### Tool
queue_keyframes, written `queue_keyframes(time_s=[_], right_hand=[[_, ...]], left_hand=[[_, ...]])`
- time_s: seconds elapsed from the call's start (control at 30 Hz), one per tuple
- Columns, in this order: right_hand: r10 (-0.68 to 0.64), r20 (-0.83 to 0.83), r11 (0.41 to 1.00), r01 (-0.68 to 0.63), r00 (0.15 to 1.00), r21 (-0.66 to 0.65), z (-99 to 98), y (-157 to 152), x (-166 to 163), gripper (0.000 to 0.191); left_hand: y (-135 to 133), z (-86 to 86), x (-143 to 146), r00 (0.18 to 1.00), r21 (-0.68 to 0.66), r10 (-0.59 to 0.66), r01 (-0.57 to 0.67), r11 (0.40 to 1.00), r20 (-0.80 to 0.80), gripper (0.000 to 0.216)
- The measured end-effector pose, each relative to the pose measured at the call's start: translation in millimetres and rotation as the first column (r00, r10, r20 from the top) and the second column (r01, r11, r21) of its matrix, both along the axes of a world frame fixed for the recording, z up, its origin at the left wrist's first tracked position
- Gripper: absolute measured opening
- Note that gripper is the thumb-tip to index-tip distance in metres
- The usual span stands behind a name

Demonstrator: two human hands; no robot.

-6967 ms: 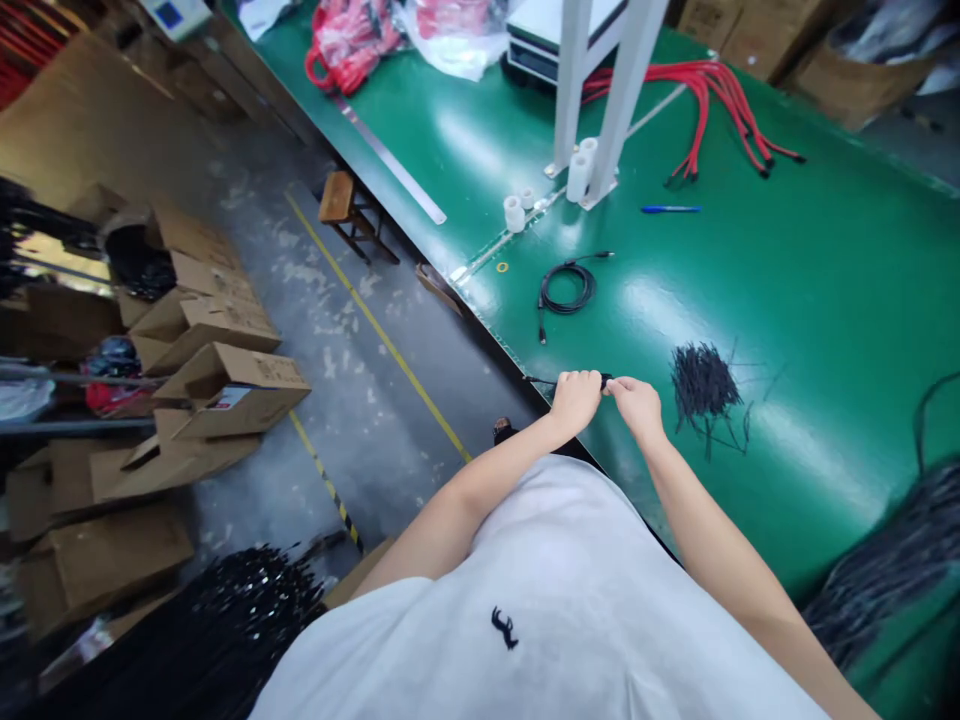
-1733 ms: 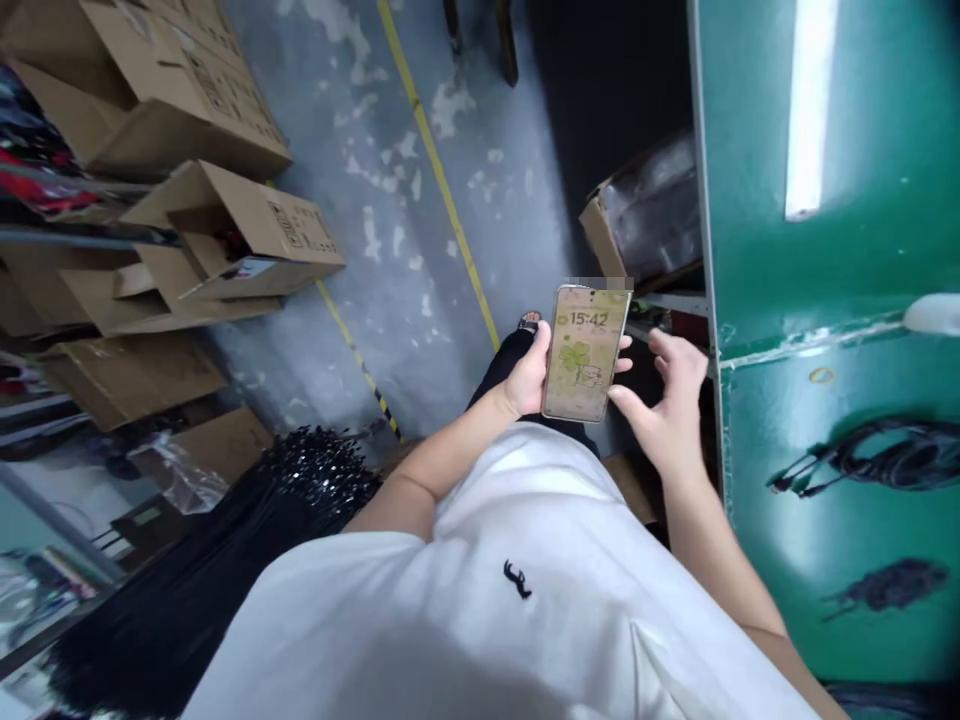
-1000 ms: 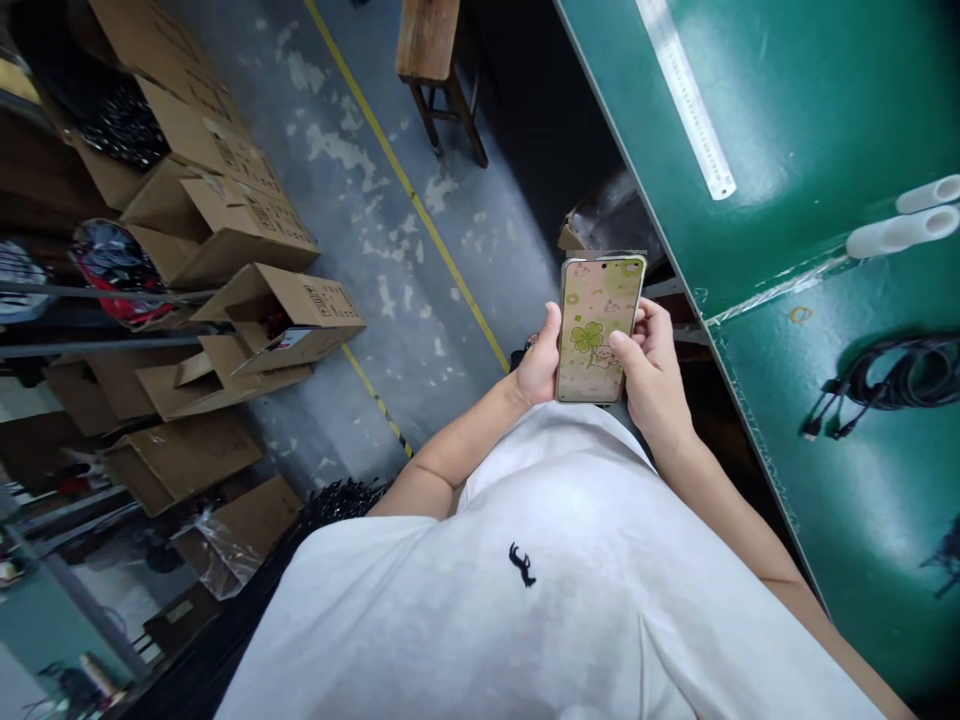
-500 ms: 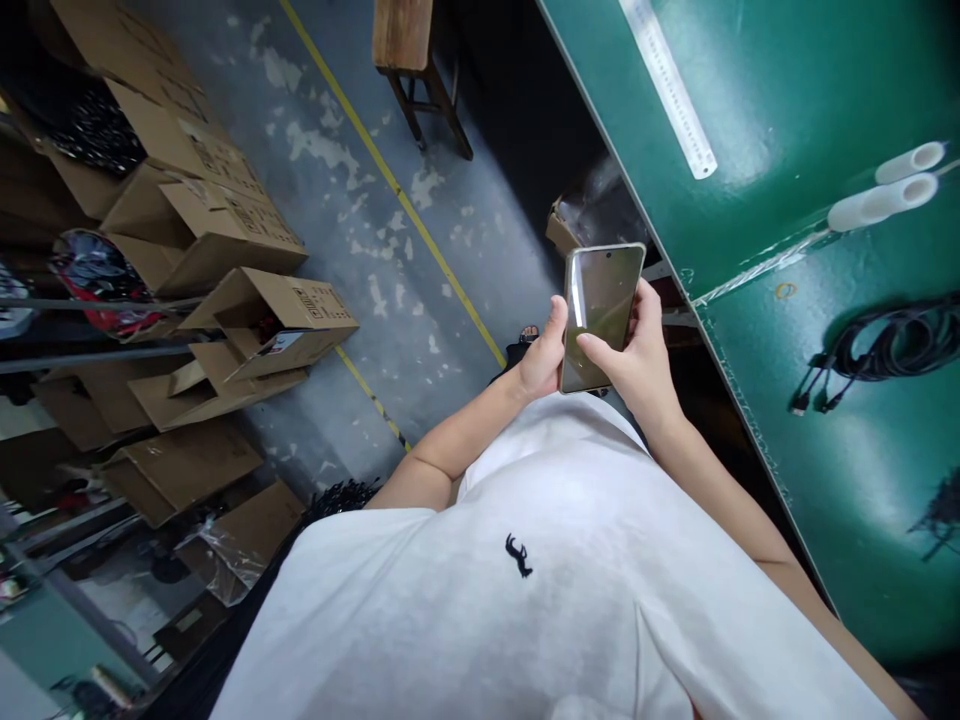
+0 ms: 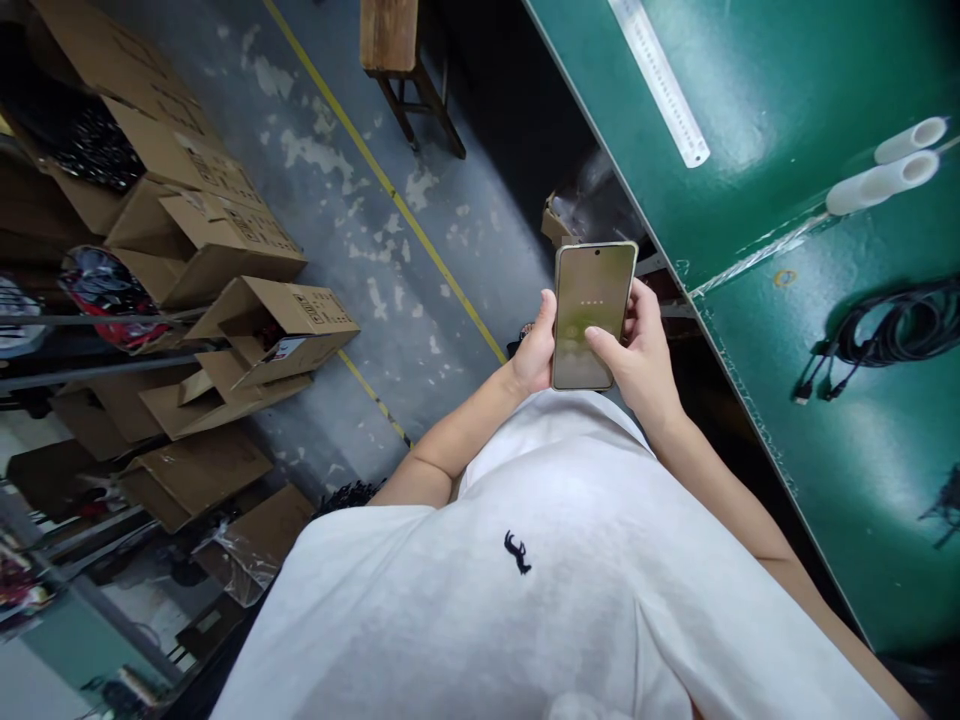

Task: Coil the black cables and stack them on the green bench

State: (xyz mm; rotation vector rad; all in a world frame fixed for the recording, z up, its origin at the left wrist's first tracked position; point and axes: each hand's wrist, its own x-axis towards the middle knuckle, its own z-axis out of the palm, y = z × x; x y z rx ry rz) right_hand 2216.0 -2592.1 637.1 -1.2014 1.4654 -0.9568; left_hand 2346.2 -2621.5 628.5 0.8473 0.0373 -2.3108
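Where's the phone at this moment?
In the head view, the phone is right of and slightly above centre, between the left hand and right hand, with the table to its right.

dots (image 5: 592, 302) on phone (image 5: 589, 272), carton print (image 5: 319, 308) illegible, ruler marks (image 5: 660, 80) illegible

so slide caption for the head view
A phone between left hand and right hand, right thumb over its screen, beside a green table with a coiled black cable.

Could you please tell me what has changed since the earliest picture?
The left hand and right hand have let go of a black cable and moved off the green table; both now hold a phone, right thumb over its screen. The ruler stayed on the table.
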Motion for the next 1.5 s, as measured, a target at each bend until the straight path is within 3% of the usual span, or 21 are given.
queue_keyframes(time_s=[0.23, 0.47, 1.13, 1.33, 1.5], right_hand=[[-0.007, 0.071, 1.0, 0.007, 0.997, 0.003, -5.7, 3.4, -2.7, 0.069], [-0.006, 0.134, 0.996, -0.006, 0.991, 0.09, -2.8, 3.5, -5.4, 0.053], [-0.075, 0.169, 0.979, 0.041, 0.983, 0.198, -3.0, 8.4, -8.2, 0.055], [-0.08, 0.133, 0.973, 0.048, 0.988, 0.226, -20.9, 19.4, -11.8, 0.064], [0.006, -0.044, 0.983, 0.002, 0.999, 0.184, -38.7, 33.0, -7.6, 0.097]], left_hand=[[0.5, 0.9, 0.9, 0.996, 0.1, 0.031, -0.022, 0.995, -0.084, 0.079], [2.7, -5.7, 1.9, 0.997, 0.071, -0.019, 0.024, 0.997, -0.07, 0.084], [2.2, -7.9, 2.0, 0.994, 0.073, -0.077, 0.083, 0.994, -0.084, 0.085], [0.7, -12.5, 2.7, 0.993, 0.102, -0.045, 0.056, 0.993, -0.108, 0.088], [-4.9, -26.4, 1.4, 0.995, 0.112, -0.003, 0.014, 0.994, -0.096, 0.092]])
